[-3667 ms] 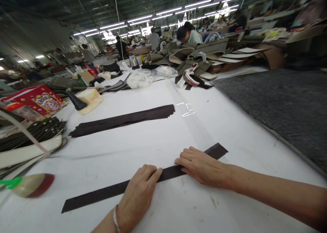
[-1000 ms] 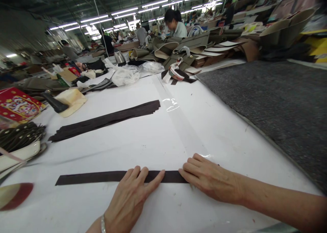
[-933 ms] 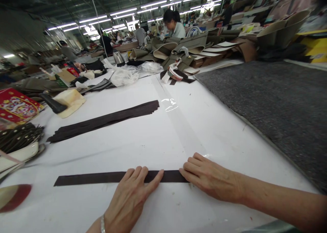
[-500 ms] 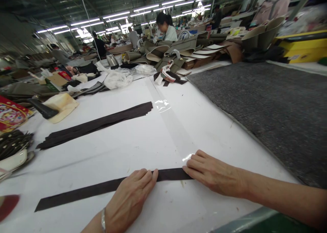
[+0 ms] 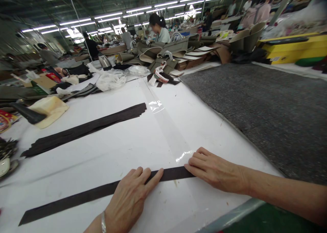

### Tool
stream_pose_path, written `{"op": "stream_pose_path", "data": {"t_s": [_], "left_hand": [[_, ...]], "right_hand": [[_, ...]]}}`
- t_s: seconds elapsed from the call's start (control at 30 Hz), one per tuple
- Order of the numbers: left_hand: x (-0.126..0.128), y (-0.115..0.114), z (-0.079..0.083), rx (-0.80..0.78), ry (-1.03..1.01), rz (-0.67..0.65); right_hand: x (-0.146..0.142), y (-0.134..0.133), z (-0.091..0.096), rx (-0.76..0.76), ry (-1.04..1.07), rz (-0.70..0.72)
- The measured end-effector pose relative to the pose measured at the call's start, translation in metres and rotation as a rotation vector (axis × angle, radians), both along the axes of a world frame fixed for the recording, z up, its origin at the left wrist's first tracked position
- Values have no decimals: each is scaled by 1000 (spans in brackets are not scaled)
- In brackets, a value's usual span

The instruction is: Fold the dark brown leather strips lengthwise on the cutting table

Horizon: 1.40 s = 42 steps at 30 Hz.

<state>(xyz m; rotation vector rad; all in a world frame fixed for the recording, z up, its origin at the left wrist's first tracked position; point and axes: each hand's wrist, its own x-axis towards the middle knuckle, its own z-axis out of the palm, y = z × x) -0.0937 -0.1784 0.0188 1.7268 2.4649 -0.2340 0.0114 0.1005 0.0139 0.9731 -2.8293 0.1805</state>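
Observation:
A long dark brown strip (image 5: 74, 199) lies across the white table in front of me. My left hand (image 5: 133, 195), with a silvery bracelet at its wrist, rests flat over the strip's middle, index finger stretched along it and apart from the others. At the strip's right end, my right hand (image 5: 208, 168) has its fingers curled together and closed on the end; the fingertips are partly hidden. Beyond both hands lies a stack of similar dark strips (image 5: 87, 129).
A dark grey felt-like sheet (image 5: 260, 113) covers the table's right side. Clear tape (image 5: 163, 130) runs over the white table top (image 5: 102, 168). At the left stands a cream block with a black handle (image 5: 48, 110). Plastic bags (image 5: 111, 79) and bag pieces lie farther back, with a person (image 5: 162, 35) behind.
The view has shifted, so the background sits farther left. My left index finger has stretched out to the right along the strip. My right hand stays at the strip's end.

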Motion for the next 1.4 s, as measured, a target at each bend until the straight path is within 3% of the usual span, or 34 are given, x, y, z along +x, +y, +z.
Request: {"op": "stream_pose_path", "data": {"t_s": [0.17, 0.9, 1.13, 1.27, 1.4], "left_hand": [[3, 3, -1, -11, 36, 0], [10, 5, -7, -28, 138, -9], [12, 6, -10, -13, 154, -10], [13, 5, -11, -1, 163, -8], [15, 4, -12, 17, 161, 0]], "right_hand": [[3, 3, -2, -70, -47, -75], [21, 22, 2, 13, 14, -30], [36, 38, 3, 2, 21, -113], [25, 16, 12, -122, 124, -259], [11, -29, 7, -61, -32, -223]]}}
